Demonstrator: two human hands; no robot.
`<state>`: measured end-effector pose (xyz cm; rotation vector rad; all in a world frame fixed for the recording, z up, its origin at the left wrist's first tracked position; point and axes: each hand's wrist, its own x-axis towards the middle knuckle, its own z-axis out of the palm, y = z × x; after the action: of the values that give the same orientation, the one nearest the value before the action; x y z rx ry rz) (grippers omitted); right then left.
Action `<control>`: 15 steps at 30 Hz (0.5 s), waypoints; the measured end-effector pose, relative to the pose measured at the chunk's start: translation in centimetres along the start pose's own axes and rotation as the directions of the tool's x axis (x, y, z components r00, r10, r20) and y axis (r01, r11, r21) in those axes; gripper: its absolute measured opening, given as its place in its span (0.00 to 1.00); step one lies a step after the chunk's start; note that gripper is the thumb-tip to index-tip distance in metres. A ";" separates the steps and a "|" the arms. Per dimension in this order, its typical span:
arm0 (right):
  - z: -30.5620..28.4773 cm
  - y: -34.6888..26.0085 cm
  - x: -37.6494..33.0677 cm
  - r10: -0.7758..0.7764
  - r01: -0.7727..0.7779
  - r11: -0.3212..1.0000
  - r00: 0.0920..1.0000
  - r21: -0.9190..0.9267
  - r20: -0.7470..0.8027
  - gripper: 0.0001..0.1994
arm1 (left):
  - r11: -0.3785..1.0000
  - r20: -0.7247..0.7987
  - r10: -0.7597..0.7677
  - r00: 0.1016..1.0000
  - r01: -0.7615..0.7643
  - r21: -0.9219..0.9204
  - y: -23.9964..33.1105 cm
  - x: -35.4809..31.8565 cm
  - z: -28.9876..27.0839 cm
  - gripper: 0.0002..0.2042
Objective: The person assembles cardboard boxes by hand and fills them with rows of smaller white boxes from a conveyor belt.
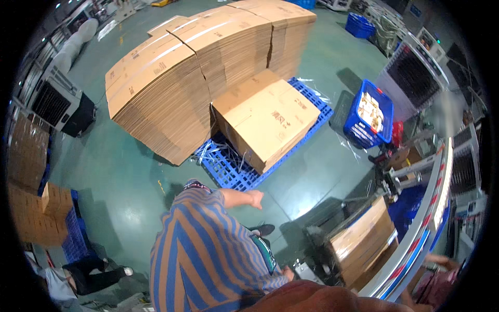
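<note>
My left hand is out of sight. A hand (441, 259) with a dark red sleeve shows at the far lower right, by the curved conveyor rail (429, 223); it looks like my right hand, and its fingers are too small to read. Directly in front of me a co-worker in a blue and orange striped shirt (208, 249) bends forward, one bare arm stretched right with the hand (255, 198) empty. A brown carton (364, 239) sits on the machine beside the rail.
Tall stacks of flattened cardboard (171, 78) and a made-up carton (267, 122) rest on a blue pallet (228, 171). A blue crate (371, 112) stands to the right, air coolers (57, 104) at the left and right. Boxes (31, 182) pile up at left. Another person (83, 275) sits lower left.
</note>
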<state>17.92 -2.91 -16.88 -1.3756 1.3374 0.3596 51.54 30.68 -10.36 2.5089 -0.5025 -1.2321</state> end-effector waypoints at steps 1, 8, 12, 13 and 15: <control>-0.8 1.0 3.2 -0.002 0.012 0.991 0.997 -0.130 0.078 0.13 | 0.998 -0.022 -0.054 0.998 0.054 -0.011 0.1 -0.1 -2.8 0.33; -0.4 -11.2 7.9 0.138 -0.108 0.975 0.979 -0.192 0.150 0.13 | 0.969 -0.244 -0.147 0.959 0.190 0.160 -5.3 5.1 -14.5 0.29; 0.4 -21.9 7.6 -0.236 0.253 0.964 0.954 -0.075 0.185 0.11 | 0.853 -0.336 0.281 0.899 -0.074 0.517 -10.4 10.7 -14.5 0.23; 1.5 -25.6 6.5 -0.177 0.187 0.975 0.980 -0.116 0.093 0.11 | 0.797 -0.247 0.305 0.920 -0.105 0.594 -11.9 12.2 -13.8 0.23; 2.1 -29.2 5.8 -0.214 0.233 0.958 0.969 -0.164 0.125 0.13 | 0.757 -0.235 0.493 0.838 -0.279 0.591 -12.9 13.0 -14.8 0.26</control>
<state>45.04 -11.94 -8.26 -1.6171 1.0682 0.4002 73.09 38.22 -16.03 2.7584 -1.3496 -0.4513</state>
